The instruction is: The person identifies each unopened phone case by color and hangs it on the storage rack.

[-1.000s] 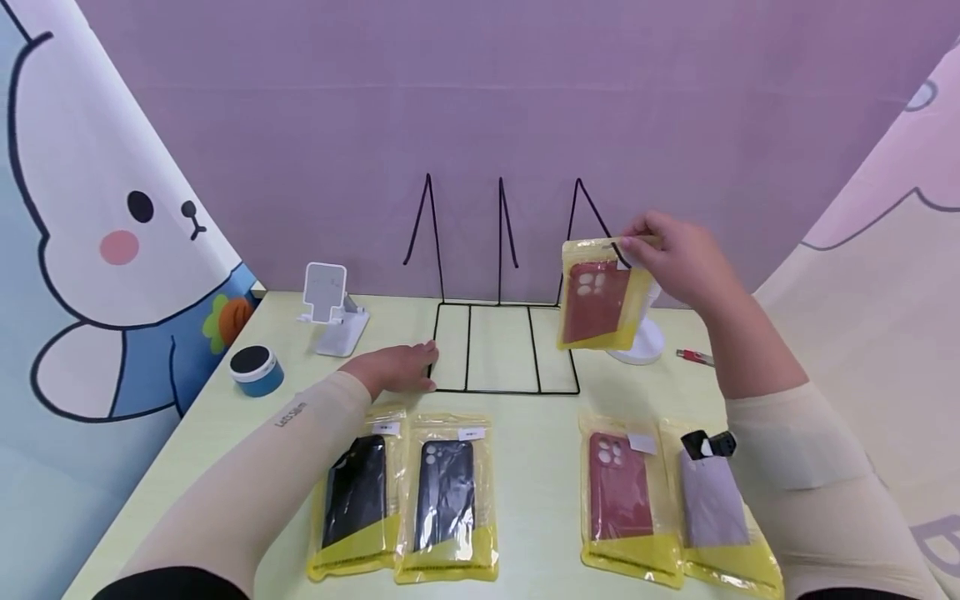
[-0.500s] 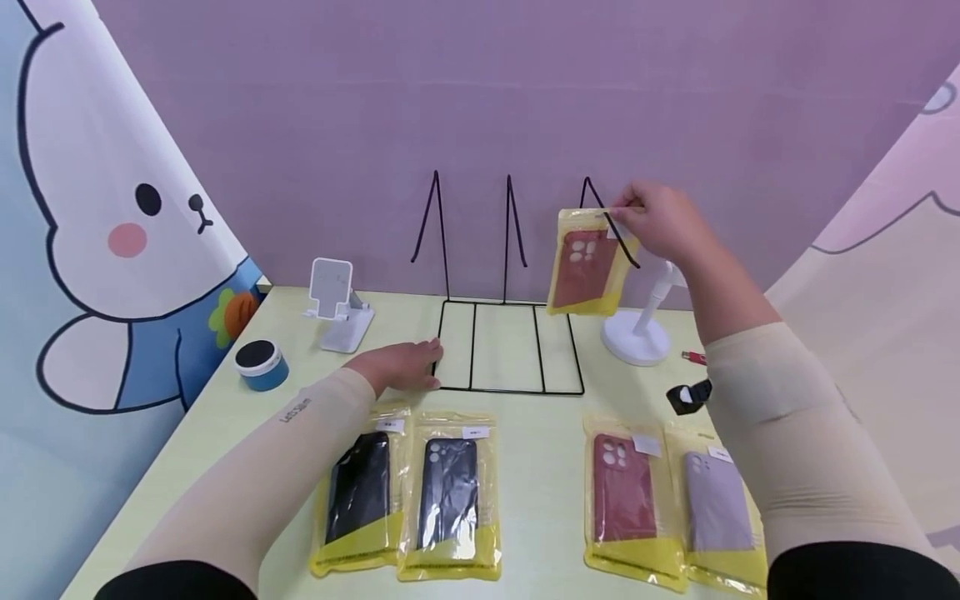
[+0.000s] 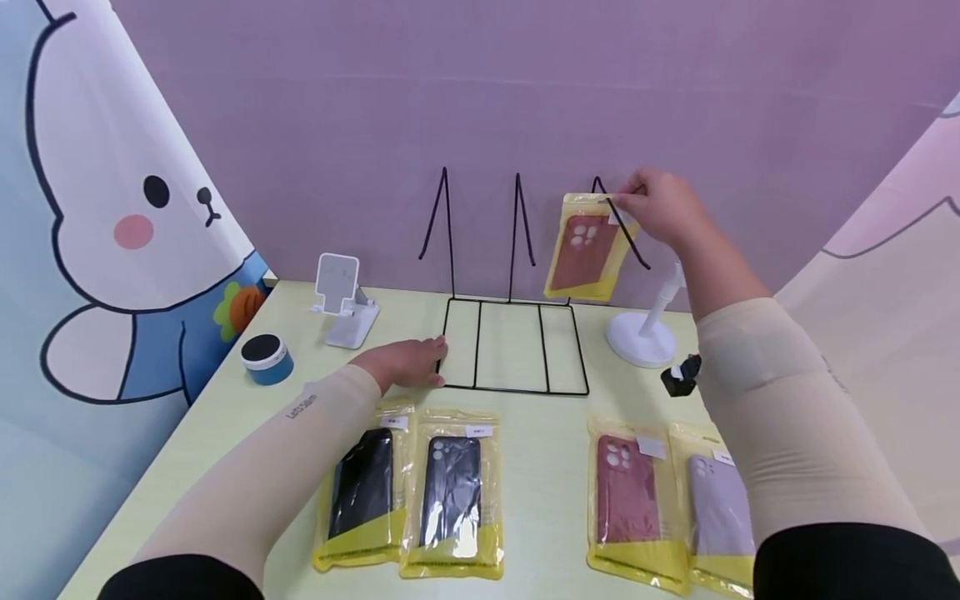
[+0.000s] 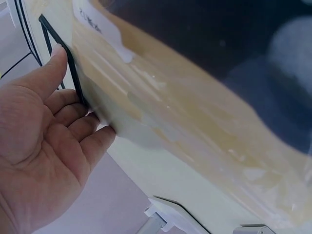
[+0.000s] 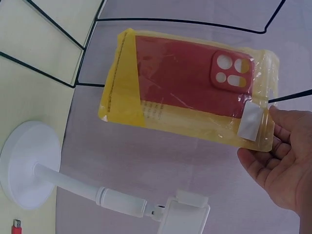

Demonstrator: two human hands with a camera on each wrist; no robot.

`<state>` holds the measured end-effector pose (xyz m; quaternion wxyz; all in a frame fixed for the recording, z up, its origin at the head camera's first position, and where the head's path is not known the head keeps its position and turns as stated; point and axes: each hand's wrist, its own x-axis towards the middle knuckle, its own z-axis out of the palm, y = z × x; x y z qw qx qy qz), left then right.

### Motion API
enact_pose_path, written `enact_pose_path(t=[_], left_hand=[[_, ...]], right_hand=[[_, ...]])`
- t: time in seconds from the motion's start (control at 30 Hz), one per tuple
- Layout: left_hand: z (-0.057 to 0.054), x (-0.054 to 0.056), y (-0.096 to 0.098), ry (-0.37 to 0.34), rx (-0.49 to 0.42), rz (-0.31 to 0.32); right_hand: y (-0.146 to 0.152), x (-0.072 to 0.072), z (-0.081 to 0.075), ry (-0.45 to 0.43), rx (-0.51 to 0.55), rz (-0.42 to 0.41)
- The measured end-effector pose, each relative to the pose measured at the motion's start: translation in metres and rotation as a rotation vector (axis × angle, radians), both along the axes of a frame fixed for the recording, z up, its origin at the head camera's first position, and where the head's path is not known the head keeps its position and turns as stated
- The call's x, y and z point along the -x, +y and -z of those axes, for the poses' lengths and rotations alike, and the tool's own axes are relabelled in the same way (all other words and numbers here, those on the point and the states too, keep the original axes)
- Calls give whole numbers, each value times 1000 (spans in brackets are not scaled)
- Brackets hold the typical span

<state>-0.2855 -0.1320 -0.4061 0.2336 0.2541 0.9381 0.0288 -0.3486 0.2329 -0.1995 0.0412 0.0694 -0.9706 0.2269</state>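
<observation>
My right hand (image 3: 660, 207) pinches the top corner of a clear-and-yellow bag holding a red phone case (image 3: 582, 250). The bag hangs along the right hook of a black wire display rack (image 3: 543, 346); in the right wrist view the hook's wire (image 5: 292, 96) meets the bag's top edge. Whether it passes through the hole cannot be told. My left hand (image 3: 401, 364) holds the left side of the rack's base, thumb and fingers against the wire (image 4: 73, 73). The middle and left hooks carry nothing.
Bagged phone cases lie in front: a black one (image 3: 367, 483), a dark blue one (image 3: 452, 492), a red one (image 3: 626, 492) and a purple one (image 3: 720, 508). Around the rack stand a white phone holder (image 3: 337, 287), a blue jar (image 3: 267, 362), a white round-based stand (image 3: 641, 339) and a small black object (image 3: 681, 377).
My right hand has raised the bagged red phone case and shifted it back along the right hook. The left hand stays at the rack's base. The head view has shifted slightly.
</observation>
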Motion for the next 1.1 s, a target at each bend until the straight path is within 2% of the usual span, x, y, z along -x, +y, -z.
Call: enact_pose_path(t=[0.13, 0.27, 0.43, 0.57, 0.73, 0.87, 1.0, 1.1], left_hand=[[-2, -1, 0, -10, 3, -3], [-1, -1, -2, -22, -4, -14], [3, 0, -4, -33, -15, -21], [4, 1, -5, -33, -19, -16], [7, 2, -7, -35, -15, -31], [9, 2, -9, -31, -14, -41], [10, 3, -11, -23, -20, -39], [10, 4, -12, -21, -24, -42]], right_hand=[[3, -2, -1, 9, 22, 2], [6, -13, -4, 68, 58, -7], [17, -42, -7, 186, 105, -46], [26, -75, -4, 259, 148, -97], [29, -119, 10, 298, 164, -159], [29, -147, 26, 296, 145, -219], [31, -164, 47, 256, 85, -275], [31, -169, 67, 187, 51, -297]])
